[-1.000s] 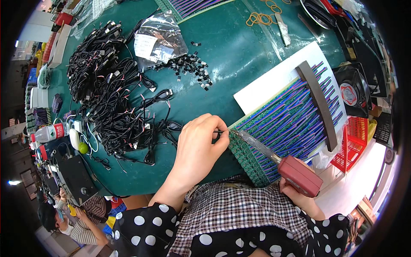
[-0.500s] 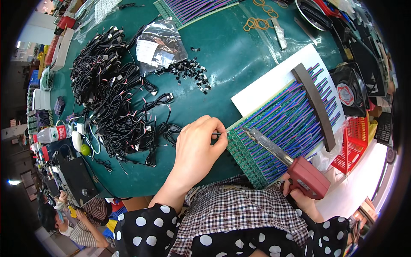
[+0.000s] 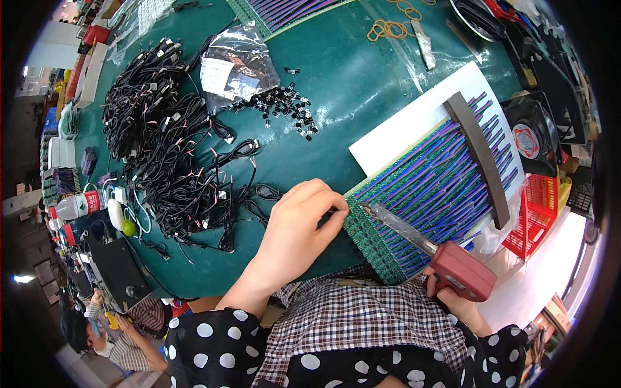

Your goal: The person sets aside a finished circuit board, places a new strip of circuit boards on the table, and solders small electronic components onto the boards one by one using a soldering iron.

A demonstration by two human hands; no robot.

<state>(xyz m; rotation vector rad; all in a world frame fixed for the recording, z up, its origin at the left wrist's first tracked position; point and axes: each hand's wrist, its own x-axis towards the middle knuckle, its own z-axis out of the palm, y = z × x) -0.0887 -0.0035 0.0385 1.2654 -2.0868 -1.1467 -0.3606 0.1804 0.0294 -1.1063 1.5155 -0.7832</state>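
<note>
Circuit board [image 3: 374, 251]: left hand [image 3: 302, 220] pinched at its edge; right hand [image 3: 453, 300] grips a labelled soldering gun [image 3: 467, 270].

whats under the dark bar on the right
The dark bar lies across blue-purple wires, which show on both sides of it; whatever sits directly beneath is covered.

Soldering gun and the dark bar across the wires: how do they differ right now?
The soldering gun has a dark red body and a slim, tapering barrel; the dark bar is a plain, brownish-grey strip. The soldering gun is gripped in the right hand; the dark bar lies across the blue and purple wires with no hand on it. In this view, both overlap the wired green panel.
</note>
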